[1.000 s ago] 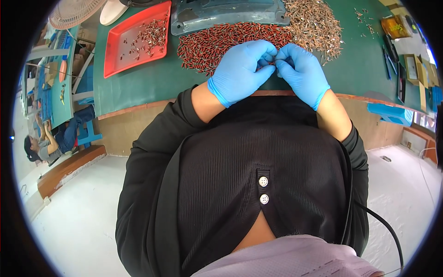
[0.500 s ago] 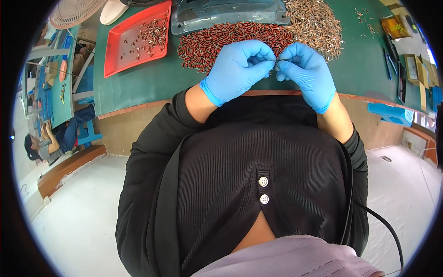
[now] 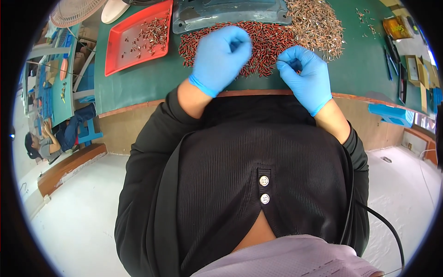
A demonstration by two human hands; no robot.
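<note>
A red tray [image 3: 138, 41] holding a scatter of small metal parts sits near the far left corner of the green-topped table [image 3: 138, 85], with a grey plastic housing [image 3: 230, 11] along the far edge beside it. A heap of silver-brown metal pieces [image 3: 318, 25] lies toward the far right, and small boxes and frames [image 3: 413, 69] line the right edge. A fan [image 3: 74, 10] stands past the far left corner.

Bright even light, soft faint shadows, sharp centre, fisheye bending edges, black vignette rim
</note>
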